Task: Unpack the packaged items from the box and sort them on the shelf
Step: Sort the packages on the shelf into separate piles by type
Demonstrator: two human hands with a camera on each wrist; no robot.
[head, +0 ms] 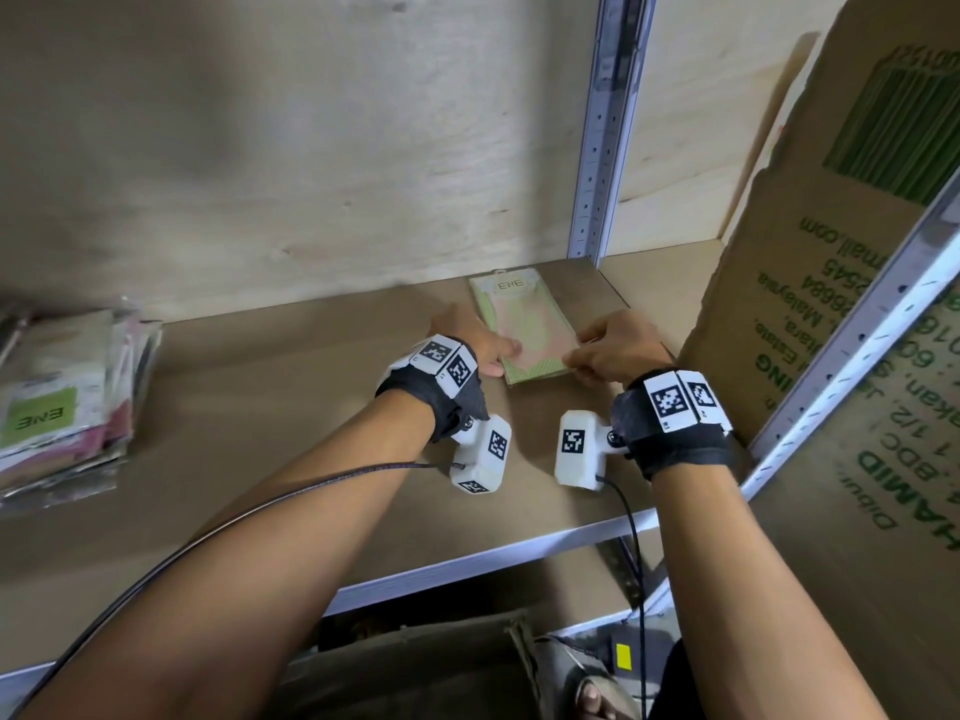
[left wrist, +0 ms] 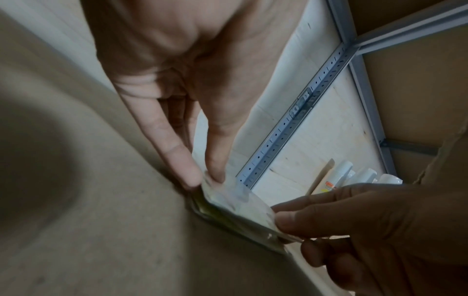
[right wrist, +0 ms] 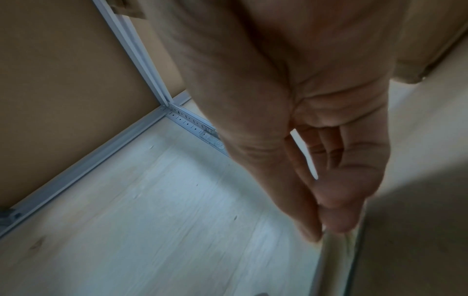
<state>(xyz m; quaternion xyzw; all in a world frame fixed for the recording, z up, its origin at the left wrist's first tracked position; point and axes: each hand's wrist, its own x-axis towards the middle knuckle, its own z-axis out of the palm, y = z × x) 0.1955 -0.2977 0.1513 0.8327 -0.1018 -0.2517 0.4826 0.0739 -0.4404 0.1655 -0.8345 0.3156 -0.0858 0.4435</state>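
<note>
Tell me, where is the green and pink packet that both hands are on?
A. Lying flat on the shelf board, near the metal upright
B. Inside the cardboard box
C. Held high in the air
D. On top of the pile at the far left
A: the packet lies flat on the shelf by the metal upright, with the left hand and right hand at its near corners.

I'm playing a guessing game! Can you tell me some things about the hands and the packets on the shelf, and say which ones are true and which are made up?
1. Both hands hold the same small stack of packets. True: the left hand pinches its left edge, the right hand its right edge.
2. That stack rests on the shelf board. True.
3. The messy pile of packets sits on the right of the shelf. False: it sits at the far left.
4. The cardboard box stands left of the hands. False: it stands to their right.
5. The top packet reads ENE. True.
</note>
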